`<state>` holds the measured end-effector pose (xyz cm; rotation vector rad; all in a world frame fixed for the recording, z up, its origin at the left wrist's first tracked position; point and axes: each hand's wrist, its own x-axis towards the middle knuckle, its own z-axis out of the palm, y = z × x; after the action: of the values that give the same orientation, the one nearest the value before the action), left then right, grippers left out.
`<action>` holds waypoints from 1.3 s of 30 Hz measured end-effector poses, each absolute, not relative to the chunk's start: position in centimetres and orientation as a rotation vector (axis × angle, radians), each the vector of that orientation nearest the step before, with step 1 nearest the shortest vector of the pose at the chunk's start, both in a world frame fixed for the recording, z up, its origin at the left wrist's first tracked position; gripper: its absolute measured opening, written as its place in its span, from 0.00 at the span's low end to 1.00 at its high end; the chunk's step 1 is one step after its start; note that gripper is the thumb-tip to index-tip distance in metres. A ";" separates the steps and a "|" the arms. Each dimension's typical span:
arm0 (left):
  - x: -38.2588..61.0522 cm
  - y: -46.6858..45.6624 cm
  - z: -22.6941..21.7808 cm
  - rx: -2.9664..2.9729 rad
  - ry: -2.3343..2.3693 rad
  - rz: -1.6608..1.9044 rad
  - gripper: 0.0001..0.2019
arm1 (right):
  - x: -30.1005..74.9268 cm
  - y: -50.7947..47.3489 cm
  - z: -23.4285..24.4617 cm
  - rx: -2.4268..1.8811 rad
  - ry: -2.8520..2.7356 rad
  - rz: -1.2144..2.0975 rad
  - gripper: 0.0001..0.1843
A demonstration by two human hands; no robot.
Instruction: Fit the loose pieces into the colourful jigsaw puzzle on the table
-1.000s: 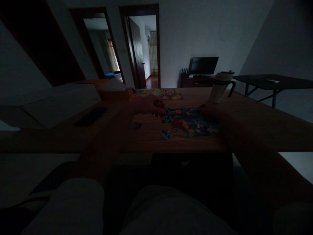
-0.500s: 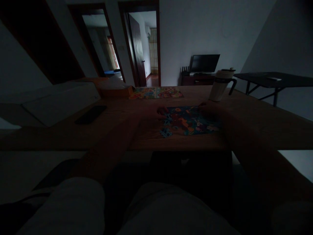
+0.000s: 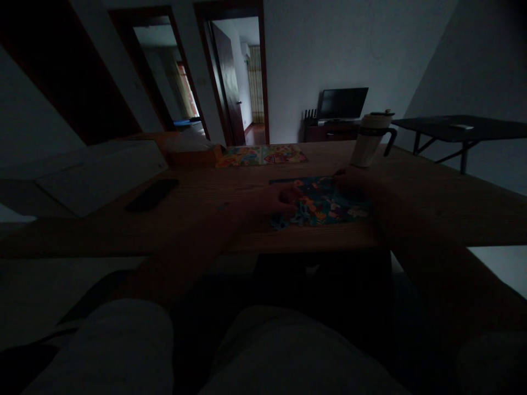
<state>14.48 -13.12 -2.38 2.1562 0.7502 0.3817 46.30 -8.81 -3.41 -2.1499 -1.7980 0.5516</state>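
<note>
A mostly assembled blue jigsaw puzzle with orange and pale figures lies on the wooden table. Over its left part is my left hand, its curved fingers apart, beside a cluster of loose puzzle pieces. More light-blue puzzle pieces sit at the lower left corner. My right hand rests on the puzzle's upper right area, fingers extended and seemingly holding nothing. The dim light blurs the fingertips of both hands.
A tall cream mug with a black handle stands behind my right hand. Another colourful picture sheet lies farther back. On the left are a black phone-like slab, a white box and an orange box.
My left hand has moved right and slightly towards me over the puzzle's left part. Some loose pieces have shifted right. My right hand stays about where it was.
</note>
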 end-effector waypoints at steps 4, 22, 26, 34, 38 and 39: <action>14.6 -13.1 -2.5 2.141 0.694 0.363 0.18 | 46.5 -8.5 -3.7 -2.133 -1.805 0.549 0.15; 15.6 -15.0 -2.0 2.713 0.619 0.235 0.24 | 46.2 -8.8 -3.3 -2.168 -1.772 0.549 0.15; 15.2 -15.3 -1.6 2.740 0.594 0.184 0.23 | 46.4 -8.6 -3.5 -2.139 -1.786 0.557 0.15; 15.2 -15.0 -1.8 2.705 0.434 0.184 0.13 | 46.9 -7.9 -4.0 -2.138 -1.767 0.549 0.13; 15.0 -15.1 -1.6 2.765 0.390 0.212 0.13 | 47.1 -7.6 -4.3 -2.127 -1.777 0.568 0.15; 14.9 -15.2 -1.5 2.790 0.368 0.219 0.13 | 47.1 -7.6 -4.4 -2.128 -1.775 0.570 0.15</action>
<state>14.90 -15.22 -1.52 2.7903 0.3680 0.2186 47.14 -7.56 -4.38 -2.1276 -1.7752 0.5704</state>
